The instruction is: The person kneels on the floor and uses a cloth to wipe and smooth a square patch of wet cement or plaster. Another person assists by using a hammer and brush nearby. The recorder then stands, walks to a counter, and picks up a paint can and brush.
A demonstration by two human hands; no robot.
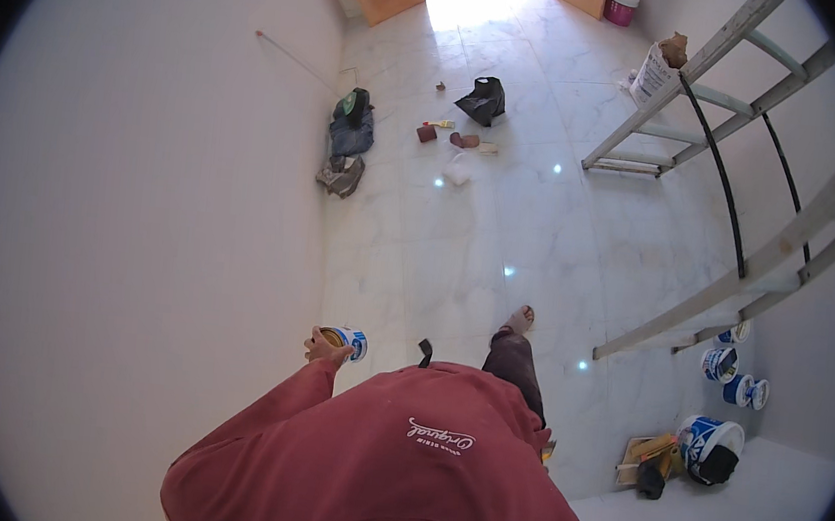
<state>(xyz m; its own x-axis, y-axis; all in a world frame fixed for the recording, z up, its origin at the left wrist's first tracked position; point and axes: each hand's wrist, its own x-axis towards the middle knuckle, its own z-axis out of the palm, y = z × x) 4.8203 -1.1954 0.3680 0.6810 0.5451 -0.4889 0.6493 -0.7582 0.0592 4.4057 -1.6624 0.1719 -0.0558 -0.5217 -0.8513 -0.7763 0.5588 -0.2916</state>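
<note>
My left hand [326, 348] reaches out beside the wall on the left, its fingers wrapped round a small blue and white paint tub [357, 343]. The tub's yellowish-brown open end or lid [334, 337] faces up and toward the wall. A short black object [425, 353] pokes out in front of my body, and I cannot make out what it is. My right hand is hidden behind my body. A bit of something yellow [548, 452] shows at my right side.
A tall ladder [641, 131] stands on the right. Near it are several paint tubs [720, 364] and a large bucket [697, 438]. Clothes [351, 134] lie along the left wall. A black bag [483, 101], a brush [439, 123] and scraps are on the tiles. A doorway is ahead.
</note>
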